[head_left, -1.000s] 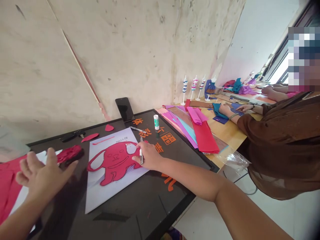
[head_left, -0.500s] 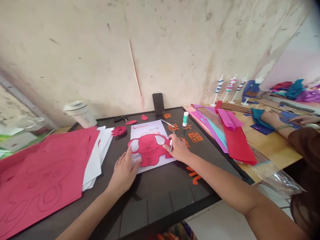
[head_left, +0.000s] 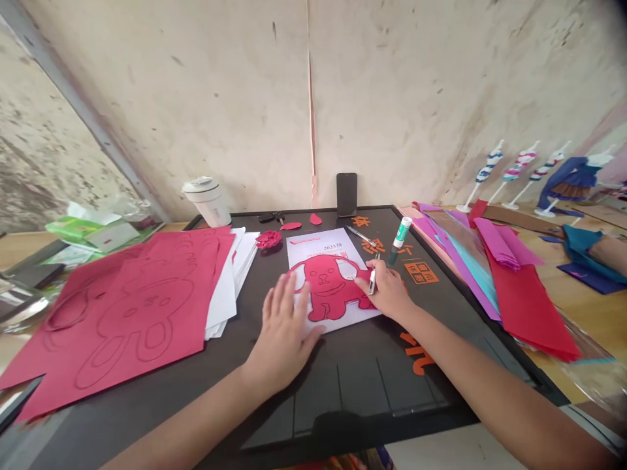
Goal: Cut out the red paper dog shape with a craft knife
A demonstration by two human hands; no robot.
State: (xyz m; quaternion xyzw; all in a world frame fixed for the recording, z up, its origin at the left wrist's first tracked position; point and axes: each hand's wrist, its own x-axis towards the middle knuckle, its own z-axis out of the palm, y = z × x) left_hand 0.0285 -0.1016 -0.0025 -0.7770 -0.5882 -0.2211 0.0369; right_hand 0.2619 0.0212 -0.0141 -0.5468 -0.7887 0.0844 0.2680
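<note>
A red paper cutout of a dog (head_left: 326, 277), with drawn eyes, nose and mouth, lies on a white printed booklet (head_left: 313, 243). The booklet's paper shows through its ear openings. At the cutout's left side is my left hand (head_left: 281, 336), fingers outstretched and holding nothing. My right hand (head_left: 394, 294) rests over the cutout's right end, closed around a slim white pen-like tool (head_left: 373, 282); whether it is a pen or a craft knife I cannot make out. A crinkled red paper flower (head_left: 268, 239) sits beyond the booklet's left edge.
Red sheets with drawn outlines (head_left: 147, 313) and white papers (head_left: 225, 287) lie left, near a white cup (head_left: 208, 201). A phone (head_left: 347, 194) leans on the wall; a glue stick (head_left: 402, 232) stands right, before coloured papers (head_left: 524, 300). A co-worker's hand (head_left: 610, 251) shows far right.
The view has swung left, so things appear further right. My left hand's fingers are more spread and reach further forward beside the cutout. My right hand keeps its hold on the pen-like tool.
</note>
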